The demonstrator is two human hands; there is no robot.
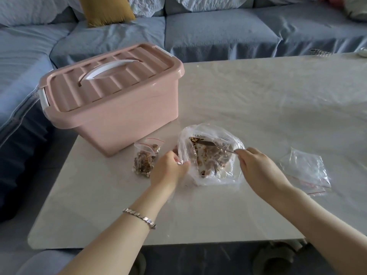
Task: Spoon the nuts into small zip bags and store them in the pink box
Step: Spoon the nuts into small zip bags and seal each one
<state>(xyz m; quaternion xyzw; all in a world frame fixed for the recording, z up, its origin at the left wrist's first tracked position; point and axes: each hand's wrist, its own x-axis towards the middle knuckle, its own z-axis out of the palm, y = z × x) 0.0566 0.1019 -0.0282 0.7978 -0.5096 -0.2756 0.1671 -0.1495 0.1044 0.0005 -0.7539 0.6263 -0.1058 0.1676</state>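
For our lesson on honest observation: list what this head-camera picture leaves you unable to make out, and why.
Head view:
Pink box contents: shut lid hides them.
Spoon bowl: crinkled large bag blurs it; load unclear.
Empty zip bags: overlapping clear plastic, count unclear.
White thing, far right: cut off by the frame edge.

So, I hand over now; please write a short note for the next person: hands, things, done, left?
Left hand pinches the rim of the large clear plastic bag of nuts. Right hand grips the metal spoon, bowl inside that bag.
Done: one small zip bag with nuts, lying beside the closed pink plastic box.
Empty clear zip bags lie at the right.
Left: fill more bags, open the box, store them.
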